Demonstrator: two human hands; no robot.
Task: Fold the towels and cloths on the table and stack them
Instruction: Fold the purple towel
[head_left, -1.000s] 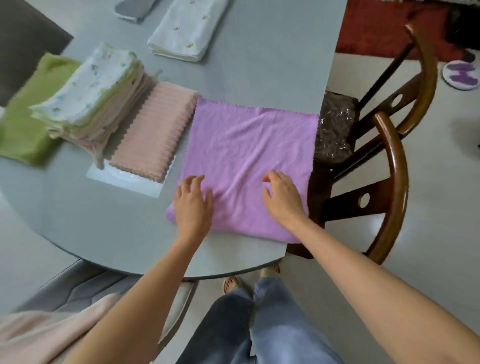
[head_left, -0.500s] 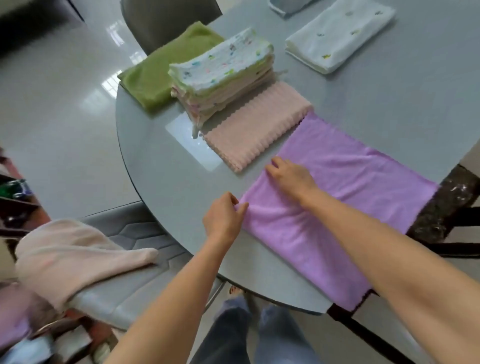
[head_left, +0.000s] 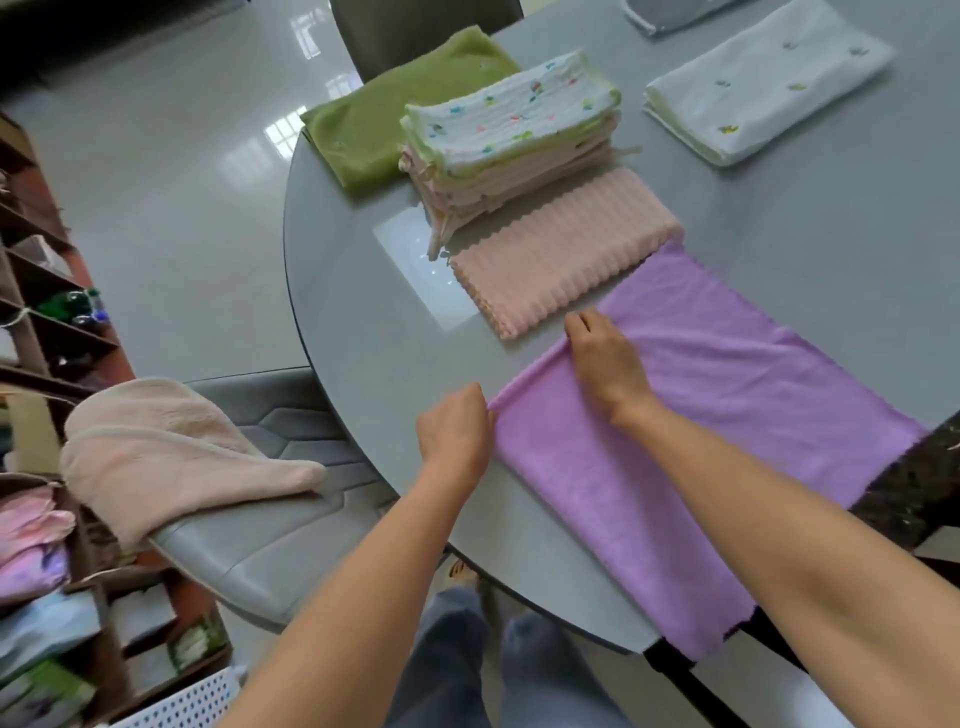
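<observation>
Two hands on my purple towel (head_left: 727, 415), left hand (head_left: 454, 431) pinching its near corner, right hand (head_left: 605, 358) gripping its far corner, folded stack (head_left: 514, 140) beyond on grey table (head_left: 363, 312).

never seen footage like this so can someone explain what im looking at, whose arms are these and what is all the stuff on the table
There is no machine here. A person wears a camera on the head, so you look down along their own two bare arms.

They stand at a grey table folding laundry. The left hand pinches the near corner of a purple cloth spread flat, and the right hand grips the same edge further along.

Behind it lie a folded pink ribbed towel, a stack of folded cloths with a dotted white one on top, a green towel and a folded white cloth. A beige towel lies on a chair to the left.
</observation>
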